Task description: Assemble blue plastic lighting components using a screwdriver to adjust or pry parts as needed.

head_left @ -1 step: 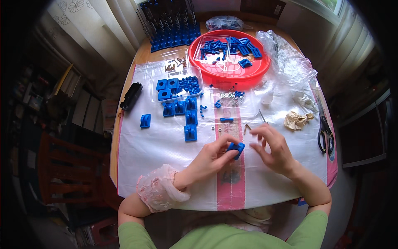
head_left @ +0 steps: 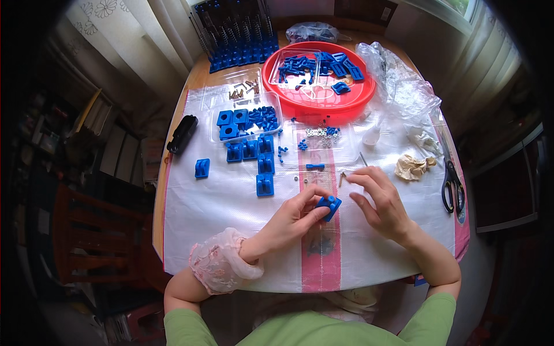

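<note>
Blue plastic block (head_left: 329,205) sits pinched in the left hand (head_left: 288,222), steadied above the table cover (head_left: 219,207), while the right hand's (head_left: 384,202) fingertips pinch a small screw (head_left: 341,179).

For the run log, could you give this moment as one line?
left hand: holds blue plastic block | right hand: small screw at fingertips | scissors: at right

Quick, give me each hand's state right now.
Left hand: closed, pinching a small blue plastic block.
Right hand: fingers loosely curled beside the block; cannot tell if it holds anything.
</note>
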`<state>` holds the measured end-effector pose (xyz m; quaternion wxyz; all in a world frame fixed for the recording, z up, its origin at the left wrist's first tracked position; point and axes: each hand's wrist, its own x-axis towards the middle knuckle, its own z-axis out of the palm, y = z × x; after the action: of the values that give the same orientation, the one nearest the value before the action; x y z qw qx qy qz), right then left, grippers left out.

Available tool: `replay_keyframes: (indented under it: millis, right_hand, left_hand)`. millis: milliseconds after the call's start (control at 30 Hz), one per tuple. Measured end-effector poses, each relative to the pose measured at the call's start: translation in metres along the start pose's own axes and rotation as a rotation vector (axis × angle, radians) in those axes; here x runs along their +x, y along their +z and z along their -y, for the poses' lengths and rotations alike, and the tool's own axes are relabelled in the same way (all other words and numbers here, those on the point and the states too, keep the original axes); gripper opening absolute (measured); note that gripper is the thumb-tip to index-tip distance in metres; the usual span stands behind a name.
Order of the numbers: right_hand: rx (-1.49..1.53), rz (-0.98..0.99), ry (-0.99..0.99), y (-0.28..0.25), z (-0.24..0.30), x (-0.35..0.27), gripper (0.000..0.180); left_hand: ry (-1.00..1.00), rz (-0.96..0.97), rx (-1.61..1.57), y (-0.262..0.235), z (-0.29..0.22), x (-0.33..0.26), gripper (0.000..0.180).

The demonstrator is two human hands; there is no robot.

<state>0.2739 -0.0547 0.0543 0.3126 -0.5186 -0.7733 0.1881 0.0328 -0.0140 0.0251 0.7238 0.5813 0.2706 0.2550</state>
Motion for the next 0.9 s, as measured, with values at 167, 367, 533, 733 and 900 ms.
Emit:
replay_keyframes:
  millis: [167, 367, 533, 733, 900]
  right_hand:
    - [-0.342, 0.032, -0.149, 0.0082, -0.0120, 0.0005, 0.043]
    - [-0.494, 0.073, -0.235, 0.0090, -0.0091, -0.0014, 0.046]
    - [-0.525, 0.012, -0.289, 0.0098, -0.0119, -0.0036, 0.034]
    - [-0.533, -0.048, -0.309, 0.0087, -0.0108, -0.0049, 0.019]
    - [-0.519, -0.048, -0.248, 0.0092, -0.0059, -0.0052, 0.023]
  left_hand:
    - [-0.082, 0.072, -0.309, -0.0028, -0.0008, 0.0005, 0.028]
    - [-0.135, 0.182, -0.573, -0.0081, -0.0018, 0.0017, 0.034]
    - [-0.142, 0.236, -0.564, -0.0092, 0.0009, 0.0029, 0.034]
    - [-0.129, 0.237, -0.527, -0.0083, 0.0038, 0.0040, 0.035]
    - [-0.149, 0.231, -0.513, -0.0072, 0.0014, 0.0020, 0.035]
